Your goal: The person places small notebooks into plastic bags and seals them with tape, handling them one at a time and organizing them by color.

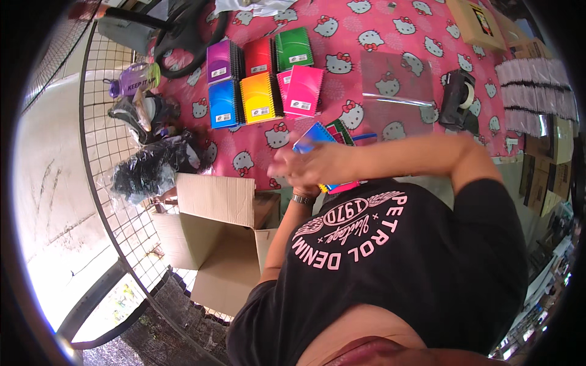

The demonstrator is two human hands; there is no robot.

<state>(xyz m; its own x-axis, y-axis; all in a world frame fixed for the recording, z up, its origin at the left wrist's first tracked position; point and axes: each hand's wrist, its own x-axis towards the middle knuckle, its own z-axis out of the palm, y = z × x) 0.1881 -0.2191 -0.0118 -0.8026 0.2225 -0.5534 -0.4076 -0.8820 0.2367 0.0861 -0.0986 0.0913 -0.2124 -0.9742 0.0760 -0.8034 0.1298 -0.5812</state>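
We see both hands meeting over the near edge of the pink surface (403, 46), gripping a small stack of notebooks (317, 139). The right hand (314, 163) lies across the stack, fingers closed on it; the left hand (303, 189), wearing a watch, comes from beneath, its fingers hidden. Coloured notebooks (259, 76) lie in rows beyond, a box (213, 238) stands just left.

Shirt: black short-sleeved cotton T-shirt (415, 268) with a pink round printed emblem
Wrist: slim metal-link wristwatch (302, 199)
Forearms: bare, no gloves
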